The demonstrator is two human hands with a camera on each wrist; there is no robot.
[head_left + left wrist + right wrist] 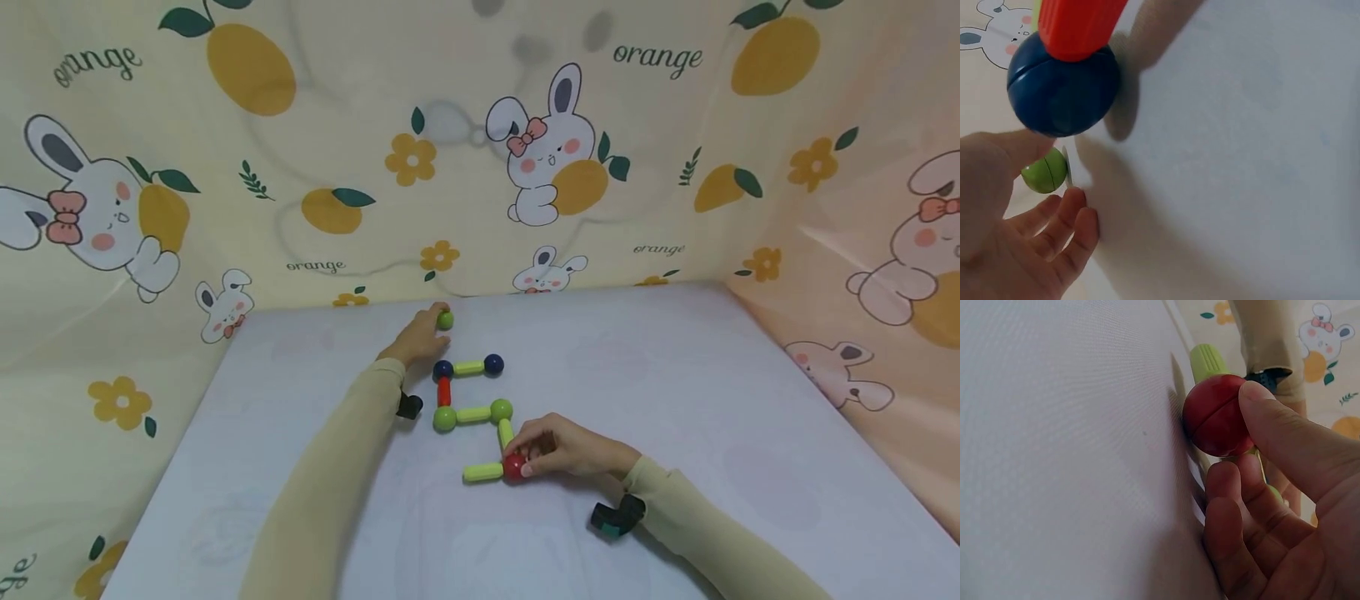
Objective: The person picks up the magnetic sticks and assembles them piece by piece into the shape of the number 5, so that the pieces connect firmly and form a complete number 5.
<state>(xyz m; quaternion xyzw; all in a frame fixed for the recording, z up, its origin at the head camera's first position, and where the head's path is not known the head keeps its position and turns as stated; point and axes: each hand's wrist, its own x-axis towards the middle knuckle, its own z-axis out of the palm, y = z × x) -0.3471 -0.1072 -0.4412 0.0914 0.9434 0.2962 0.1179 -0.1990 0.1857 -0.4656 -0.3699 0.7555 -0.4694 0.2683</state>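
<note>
My left hand point(417, 337) reaches to the far side of the table, fingers spread about a loose green ball point(446, 320). In the left wrist view the green ball point(1046, 172) shows between thumb and fingers; firm contact is not visible. My right hand point(573, 447) pinches a red ball point(514, 467), its thumb on the ball in the right wrist view. Joined to that ball are a light green rod point(483, 472) pointing left and another rod point(506, 433) leading up to a green ball point(501, 410). This is one end of a zigzag chain of rods and balls.
The chain continues through a light green rod point(473, 414), a green ball point(445, 418), a red rod point(444, 392), a dark blue ball point(443, 370), a rod point(468, 367) and another dark blue ball point(493, 364). A printed cloth point(465, 225) hangs behind the white table point(675, 375).
</note>
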